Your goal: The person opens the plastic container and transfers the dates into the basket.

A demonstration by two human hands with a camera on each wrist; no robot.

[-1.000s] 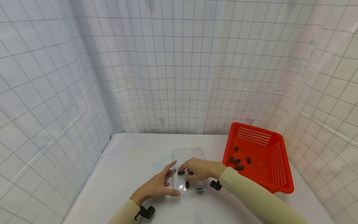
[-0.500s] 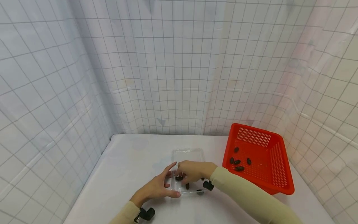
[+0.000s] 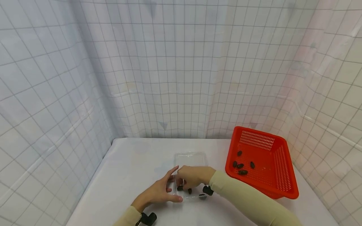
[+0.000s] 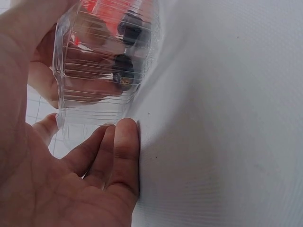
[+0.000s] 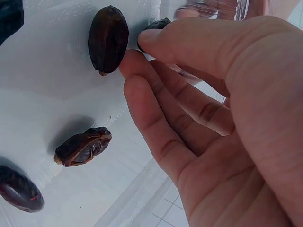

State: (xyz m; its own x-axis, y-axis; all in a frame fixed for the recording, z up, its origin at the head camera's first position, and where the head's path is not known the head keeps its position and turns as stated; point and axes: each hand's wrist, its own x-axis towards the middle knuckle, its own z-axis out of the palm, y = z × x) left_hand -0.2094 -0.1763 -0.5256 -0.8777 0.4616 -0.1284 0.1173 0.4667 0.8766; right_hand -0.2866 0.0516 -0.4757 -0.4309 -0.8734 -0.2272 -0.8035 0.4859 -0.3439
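A clear plastic clamshell box (image 3: 195, 197) lies on the white table, its lid (image 3: 190, 159) folded back. My left hand (image 3: 158, 191) rests against the box's left side, thumb at the near corner and index finger near the hinge, fingers mostly straight. Inside the box, my right hand (image 3: 193, 175) pinches a dark date (image 5: 162, 23) between thumb and fingertips by the left wall; the fingers partly cover it. A larger date (image 5: 108, 40) lies beside the fingertips, and more dates, such as a wrinkled one (image 5: 83, 146), lie on the box floor.
A red perforated basket (image 3: 291, 185) stands to the right, with several dates (image 3: 242, 172) in its left part. White grid-patterned curtains (image 3: 169, 78) enclose the table (image 3: 135, 160) at the back and both sides.
My right hand has moved left and nearer within the box, with a date shifting the same way toward the left wall. The left hand has stayed at the box's side.
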